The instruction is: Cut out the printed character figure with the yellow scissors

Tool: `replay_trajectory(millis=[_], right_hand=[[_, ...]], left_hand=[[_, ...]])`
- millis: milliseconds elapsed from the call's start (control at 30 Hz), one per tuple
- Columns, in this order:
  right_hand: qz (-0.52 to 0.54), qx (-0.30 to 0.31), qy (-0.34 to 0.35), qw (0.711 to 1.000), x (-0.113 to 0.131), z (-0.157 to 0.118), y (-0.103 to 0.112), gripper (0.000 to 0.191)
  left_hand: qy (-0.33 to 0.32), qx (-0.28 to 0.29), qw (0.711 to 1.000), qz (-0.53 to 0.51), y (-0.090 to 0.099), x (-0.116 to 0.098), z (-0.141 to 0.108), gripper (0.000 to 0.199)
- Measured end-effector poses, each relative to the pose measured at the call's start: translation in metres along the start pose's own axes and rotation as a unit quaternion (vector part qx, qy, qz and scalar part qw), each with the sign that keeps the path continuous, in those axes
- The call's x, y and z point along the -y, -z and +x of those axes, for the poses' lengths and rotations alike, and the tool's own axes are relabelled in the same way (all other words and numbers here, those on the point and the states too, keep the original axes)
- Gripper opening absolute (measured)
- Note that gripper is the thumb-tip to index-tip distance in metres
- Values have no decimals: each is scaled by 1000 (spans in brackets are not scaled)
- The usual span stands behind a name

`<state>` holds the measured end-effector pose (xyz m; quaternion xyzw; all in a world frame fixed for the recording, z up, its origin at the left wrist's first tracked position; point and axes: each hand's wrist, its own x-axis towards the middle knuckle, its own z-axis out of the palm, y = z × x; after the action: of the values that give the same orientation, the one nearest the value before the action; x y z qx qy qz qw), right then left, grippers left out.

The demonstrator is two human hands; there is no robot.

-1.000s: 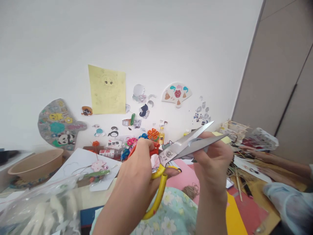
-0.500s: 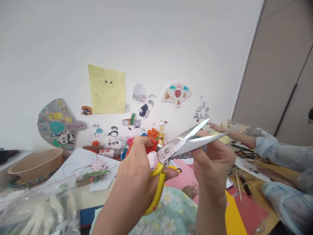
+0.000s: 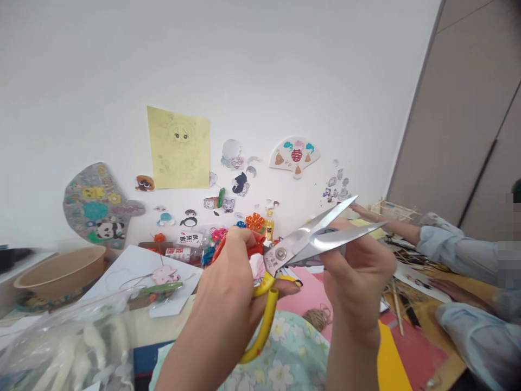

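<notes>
Head view: at lower centre, the left hand [image 3: 226,279] grips stamped scissors [image 3: 280,254], lettering illegible, the right hand [image 3: 358,277] pinches a grey piece [image 3: 311,262], and an upper-centre fan [image 3: 295,157] reads "囍".

The left hand [image 3: 232,271] and right hand [image 3: 358,271] are bare, with slender fingers, and both forearms [image 3: 199,347] are uncovered. Between them shows pale mint-green fabric [image 3: 293,347], apparently clothing, printed with white flowers that have small yellow centres.
</notes>
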<state>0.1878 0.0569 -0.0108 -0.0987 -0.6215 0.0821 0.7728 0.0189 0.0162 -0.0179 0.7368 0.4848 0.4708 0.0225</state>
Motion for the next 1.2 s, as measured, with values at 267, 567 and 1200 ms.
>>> replay_trajectory(millis=[267, 567, 1200], right_hand=[[-19, 7, 1, 1000, 2, 1, 1, 12], [-17, 20, 14, 1000, 2, 3, 4, 20], [-22, 41, 27, 999, 4, 4, 10, 24]], left_hand=[[-22, -27, 999, 25, -1, -3, 0, 40], [-10, -11, 999, 38, 3, -1, 1, 45], [-25, -7, 998, 55, 7, -6, 0, 45]])
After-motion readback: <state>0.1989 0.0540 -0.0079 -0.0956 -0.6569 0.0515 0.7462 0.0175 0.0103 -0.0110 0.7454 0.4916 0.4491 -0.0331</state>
